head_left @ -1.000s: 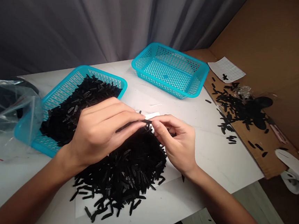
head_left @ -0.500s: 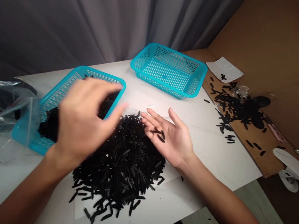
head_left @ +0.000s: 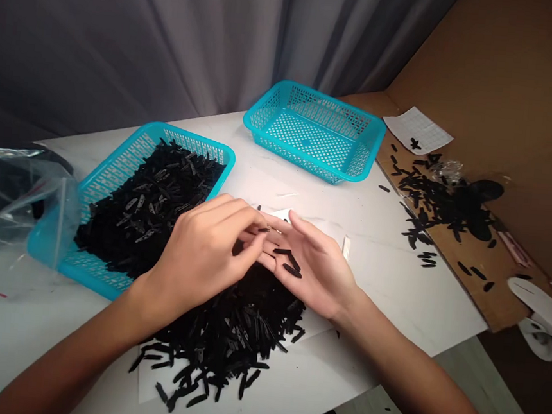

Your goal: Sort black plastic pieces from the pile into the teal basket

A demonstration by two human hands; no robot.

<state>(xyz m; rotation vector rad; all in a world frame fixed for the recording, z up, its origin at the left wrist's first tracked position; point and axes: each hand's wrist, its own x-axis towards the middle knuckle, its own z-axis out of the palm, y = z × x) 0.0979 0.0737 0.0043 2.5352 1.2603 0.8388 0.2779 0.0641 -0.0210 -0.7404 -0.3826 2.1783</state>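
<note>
My left hand [head_left: 212,243] is closed in a pinch on a small black piece [head_left: 263,230], its fingertips touching or nearly touching the fingers of my right hand. My right hand [head_left: 316,265] is turned palm up and cupped. Several slim black pieces [head_left: 292,270] lie held in it. Below both hands spreads a large pile of the same slim black pieces [head_left: 226,338] on a white sheet, its upper part hidden by my hands. To the left, a blue basket [head_left: 110,160] holds many similar dark pieces.
An empty blue basket [head_left: 309,161] stands at the back. At the right, loose black pieces [head_left: 421,200], a paper slip [head_left: 418,130] and a pink cutter [head_left: 514,248] lie on cardboard. A clear plastic bag [head_left: 19,210] overlaps the left basket. A white device [head_left: 542,304] is far right.
My left hand has moved right and down from over the filled basket to my right hand's fingers, and its fingers have closed in a pinch. The right hand has stayed nearly in place.
</note>
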